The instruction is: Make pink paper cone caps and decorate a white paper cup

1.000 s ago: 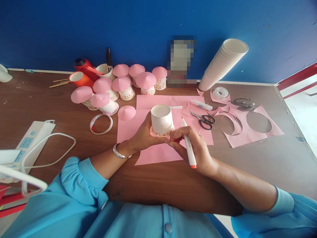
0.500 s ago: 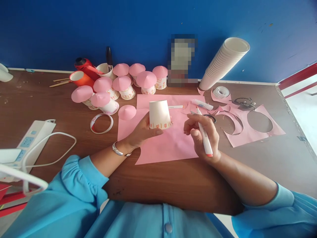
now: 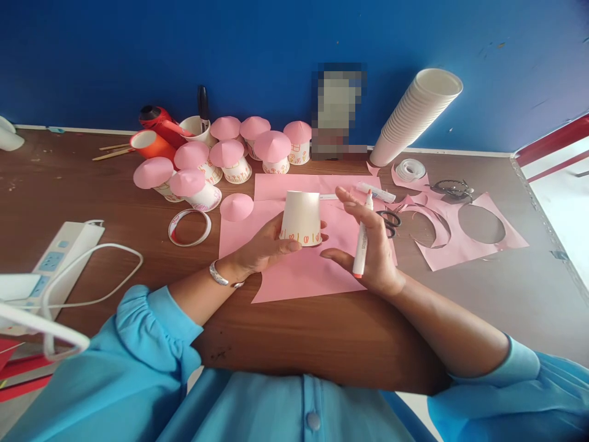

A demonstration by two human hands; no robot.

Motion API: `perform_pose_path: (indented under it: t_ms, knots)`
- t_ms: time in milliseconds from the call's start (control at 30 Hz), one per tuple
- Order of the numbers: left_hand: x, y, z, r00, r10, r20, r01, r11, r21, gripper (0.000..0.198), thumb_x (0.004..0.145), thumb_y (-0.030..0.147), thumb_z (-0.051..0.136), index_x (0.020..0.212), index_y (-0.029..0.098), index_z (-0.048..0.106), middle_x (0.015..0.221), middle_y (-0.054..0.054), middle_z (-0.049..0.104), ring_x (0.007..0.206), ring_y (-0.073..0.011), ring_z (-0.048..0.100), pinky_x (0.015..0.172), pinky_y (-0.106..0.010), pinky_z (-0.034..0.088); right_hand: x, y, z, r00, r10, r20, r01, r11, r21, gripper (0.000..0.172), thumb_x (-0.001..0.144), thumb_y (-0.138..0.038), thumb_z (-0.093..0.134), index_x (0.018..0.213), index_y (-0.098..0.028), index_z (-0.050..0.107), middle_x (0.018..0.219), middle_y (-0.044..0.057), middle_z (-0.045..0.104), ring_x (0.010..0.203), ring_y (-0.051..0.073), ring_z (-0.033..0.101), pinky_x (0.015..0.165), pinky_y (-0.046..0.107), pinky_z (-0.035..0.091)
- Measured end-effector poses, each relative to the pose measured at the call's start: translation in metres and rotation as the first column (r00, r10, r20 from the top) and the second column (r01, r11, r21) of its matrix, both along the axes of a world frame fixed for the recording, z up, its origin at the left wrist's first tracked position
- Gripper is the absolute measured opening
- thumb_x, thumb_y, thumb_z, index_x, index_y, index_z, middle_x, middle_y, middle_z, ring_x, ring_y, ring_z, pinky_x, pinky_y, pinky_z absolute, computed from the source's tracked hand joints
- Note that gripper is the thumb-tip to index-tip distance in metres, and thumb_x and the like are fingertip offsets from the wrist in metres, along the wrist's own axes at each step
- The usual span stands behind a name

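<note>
My left hand [image 3: 269,245] grips a white paper cup [image 3: 300,215], turned upside down, with small orange and yellow drawings around its lower rim. My right hand [image 3: 370,245] is just right of the cup, thumb and forefinger spread apart. A white marker [image 3: 362,242] with an orange tip and orange end is held across that palm, tip pointing up; the fingers behind it are partly hidden. Both hands are over a sheet of pink paper [image 3: 294,276] on the brown table. A loose pink paper cone [image 3: 236,207] lies left of the cup.
Several decorated cups with pink cone tops [image 3: 272,150] stand at the back left. A tall stack of paper cups [image 3: 416,116] leans on the blue wall. Scissors [image 3: 390,222], cut pink paper [image 3: 483,230], tape [image 3: 188,228] and a power strip [image 3: 59,264] lie around.
The cup has moved slightly right and toward me. My right hand has shifted left toward the cup, its thumb and forefinger opening out while the marker stays in it.
</note>
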State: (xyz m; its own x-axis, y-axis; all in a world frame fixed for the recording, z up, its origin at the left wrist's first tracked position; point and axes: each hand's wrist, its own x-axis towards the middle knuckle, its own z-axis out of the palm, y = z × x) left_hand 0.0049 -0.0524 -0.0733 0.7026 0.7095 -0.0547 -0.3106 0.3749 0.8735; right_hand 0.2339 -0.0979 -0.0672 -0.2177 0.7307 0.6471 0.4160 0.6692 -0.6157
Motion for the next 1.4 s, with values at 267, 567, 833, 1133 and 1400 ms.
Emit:
perform_pose_path:
  t_ms: [267,567,833,1133,1400]
  knots:
    - [0.000,0.000,0.003,0.995,-0.086,-0.048,0.090,0.992,0.090,0.060,0.080,0.038,0.085,0.134,0.022,0.065,0.137,-0.017,0.069,0.124,-0.0379,0.068,0.108,-0.056,0.053,-0.004,0.000,0.004,0.999,-0.017,0.047,0.016,0.999,0.033,0.063,0.087,-0.038,0.083,0.138,-0.029,0.048,0.144,0.017,0.065,0.138,0.038,0.060,0.113,0.066,0.049]
    - [0.002,-0.001,0.007,0.992,-0.114,-0.061,0.120,0.986,0.113,0.070,0.075,0.045,0.089,0.136,0.022,0.062,0.133,-0.017,0.069,0.128,-0.0403,0.065,0.101,-0.051,0.057,-0.004,0.000,0.007,0.994,-0.008,0.107,0.002,0.999,0.054,0.064,0.087,-0.039,0.083,0.138,-0.029,0.045,0.146,0.020,0.061,0.137,0.038,0.059,0.112,0.066,0.047]
    - [0.004,-0.005,0.010,0.969,0.005,-0.245,0.054,0.970,0.237,0.073,0.076,0.039,0.090,0.138,0.025,0.055,0.131,-0.013,0.066,0.120,-0.0344,0.065,0.093,-0.045,0.058,-0.005,0.000,0.006,0.976,-0.081,0.201,0.054,0.989,0.135,0.072,0.090,-0.045,0.079,0.149,-0.031,0.041,0.146,0.019,0.061,0.135,0.039,0.059,0.108,0.064,0.049]
    - [0.001,-0.002,0.003,0.979,0.099,-0.178,-0.063,0.978,0.197,0.068,0.073,0.037,0.091,0.132,0.022,0.059,0.125,-0.012,0.071,0.117,-0.0323,0.067,0.099,-0.046,0.055,0.003,-0.011,0.018,0.995,-0.062,0.078,0.044,0.977,0.209,0.045,0.105,-0.038,0.056,0.148,-0.025,0.057,0.096,0.009,0.071,0.083,0.025,0.068,0.075,0.043,0.061]
    - [0.000,-0.001,0.003,0.990,0.061,-0.128,-0.043,0.989,0.142,0.055,0.077,0.037,0.089,0.125,0.022,0.066,0.125,-0.012,0.074,0.126,-0.0367,0.066,0.105,-0.049,0.052,0.002,-0.014,0.025,0.994,-0.042,0.098,0.017,0.969,0.245,0.051,0.108,-0.051,0.045,0.148,-0.023,0.060,0.085,0.005,0.059,0.069,0.018,0.060,0.060,0.033,0.057]
